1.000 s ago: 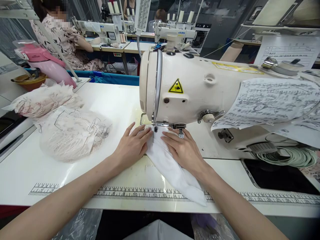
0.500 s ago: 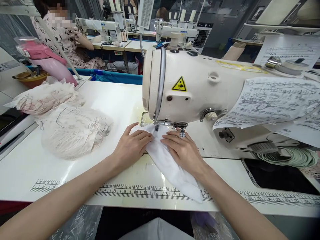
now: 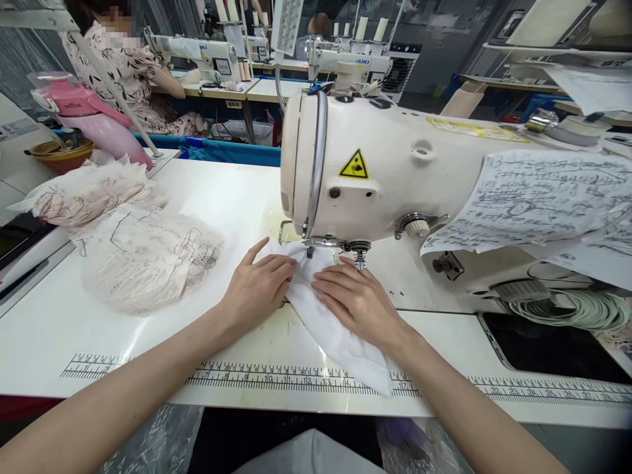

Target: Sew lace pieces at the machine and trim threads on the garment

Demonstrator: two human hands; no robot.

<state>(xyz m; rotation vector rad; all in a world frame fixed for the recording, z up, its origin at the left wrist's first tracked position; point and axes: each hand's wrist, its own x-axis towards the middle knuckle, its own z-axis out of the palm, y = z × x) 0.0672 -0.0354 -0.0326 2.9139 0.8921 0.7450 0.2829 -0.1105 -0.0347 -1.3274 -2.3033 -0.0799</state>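
A piece of white cloth (image 3: 320,322) lies under the needle area of a sewing machine (image 3: 375,178), its loose end trailing toward the table's front edge. My left hand (image 3: 259,280) rests on the cloth's left side, its index finger apart from the others. On the right side lies my right hand (image 3: 358,296), fingers stretched flat across the cloth beside the presser foot (image 3: 310,251). Neither hand wraps round the cloth. The fingers partly cover it, and the machine head hides its far part.
Sheer lace pieces (image 3: 148,263) with loose threads lie at left, near a pink bottle (image 3: 93,118). At right are a phone (image 3: 548,345), coiled green cord (image 3: 567,309) and a handwritten sheet (image 3: 538,197). A printed ruler (image 3: 266,378) runs along the front edge. A co-worker (image 3: 118,72) sits behind.
The cloth has shifted slightly away from me, its trailing end moving up and left. Both hands have moved a little left. A paper at the back right has lifted.
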